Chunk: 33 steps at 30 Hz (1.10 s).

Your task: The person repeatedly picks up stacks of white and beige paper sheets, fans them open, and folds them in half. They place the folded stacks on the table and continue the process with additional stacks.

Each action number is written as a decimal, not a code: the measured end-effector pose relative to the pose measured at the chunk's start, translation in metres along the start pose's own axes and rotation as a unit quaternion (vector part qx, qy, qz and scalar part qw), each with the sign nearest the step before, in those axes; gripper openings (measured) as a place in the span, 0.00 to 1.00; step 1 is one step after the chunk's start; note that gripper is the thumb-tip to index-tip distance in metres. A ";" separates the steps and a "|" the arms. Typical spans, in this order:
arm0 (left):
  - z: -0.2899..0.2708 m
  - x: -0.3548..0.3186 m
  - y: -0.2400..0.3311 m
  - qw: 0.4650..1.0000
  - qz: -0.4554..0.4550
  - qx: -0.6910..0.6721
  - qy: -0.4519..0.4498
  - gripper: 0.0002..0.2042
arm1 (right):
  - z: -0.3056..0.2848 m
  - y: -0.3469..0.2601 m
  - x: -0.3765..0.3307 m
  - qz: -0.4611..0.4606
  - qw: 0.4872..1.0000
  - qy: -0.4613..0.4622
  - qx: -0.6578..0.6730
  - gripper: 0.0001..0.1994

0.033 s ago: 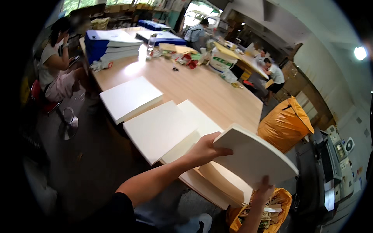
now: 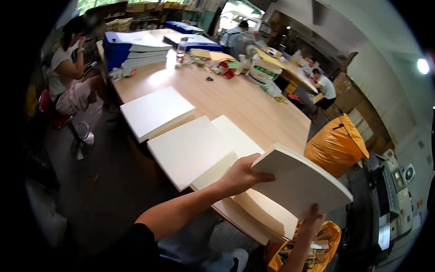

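Observation:
Over the near right corner of the table I hold up a thick stack of white paper sheets (image 2: 301, 181), tilted and slightly bowed. My left hand (image 2: 244, 174) grips its left end, thumb across the face and the fingers mostly hidden behind. Lower down, my right hand (image 2: 311, 222) holds the bottom edge toward the right end, and part of that hand is out of sight. Beneath the held stack lie more paper sheets (image 2: 267, 213), some curling up. To the left, a neat white paper pile (image 2: 192, 149) overhangs the table's near edge, with another pile (image 2: 158, 111) beyond it.
The wooden table (image 2: 226, 93) carries blue-covered stacks (image 2: 115, 52), a glass (image 2: 181, 47) and clutter with a white bag (image 2: 265, 70) at its far side. An orange sack (image 2: 337, 145) stands right; an orange scrap bag (image 2: 334, 233) sits below my right hand. A person (image 2: 68, 68) sits left.
The whole view has shifted slightly, so the table and its things appear a little farther right. Both hands keep the same hold on the paper stack.

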<state>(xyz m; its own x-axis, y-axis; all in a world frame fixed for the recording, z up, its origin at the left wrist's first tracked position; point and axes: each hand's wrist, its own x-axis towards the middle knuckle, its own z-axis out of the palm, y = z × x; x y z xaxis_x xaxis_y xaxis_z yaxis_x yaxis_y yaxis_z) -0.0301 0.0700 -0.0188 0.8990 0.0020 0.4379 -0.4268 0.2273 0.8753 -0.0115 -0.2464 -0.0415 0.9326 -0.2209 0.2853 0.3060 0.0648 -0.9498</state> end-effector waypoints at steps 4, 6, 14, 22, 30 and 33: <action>-0.024 -0.045 0.026 0.993 -0.052 -0.053 0.092 0.16 | 0.076 -0.026 0.020 -0.019 0.998 -0.062 -0.026 0.20; -0.034 -0.071 0.035 0.966 -0.095 -0.170 0.167 0.19 | 0.114 -0.029 0.031 -0.007 0.989 -0.129 -0.079 0.20; -0.097 -0.121 0.013 0.899 -0.161 -0.174 0.369 0.20 | 0.271 0.001 0.072 0.044 0.860 -0.400 -0.314 0.23; -0.155 -0.130 0.028 0.808 -0.353 0.392 0.263 0.36 | 0.343 0.083 0.101 -0.090 0.684 -0.489 -0.533 0.29; -0.174 -0.150 -0.002 0.762 -0.419 0.367 0.331 0.39 | 0.339 0.120 0.080 -0.090 0.644 -0.478 -0.590 0.42; -0.167 -0.156 -0.040 0.867 -0.260 0.120 0.408 0.30 | 0.342 0.130 0.086 -0.030 0.710 -0.471 -0.523 0.43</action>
<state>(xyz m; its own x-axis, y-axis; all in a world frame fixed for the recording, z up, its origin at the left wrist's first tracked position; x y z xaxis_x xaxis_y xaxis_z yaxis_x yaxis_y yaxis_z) -0.1368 0.2236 -0.1569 0.7043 0.6704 -0.2336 0.1358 0.1958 0.9712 0.1744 0.0757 -0.0969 0.7887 0.5879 -0.1795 0.5009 -0.7839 -0.3669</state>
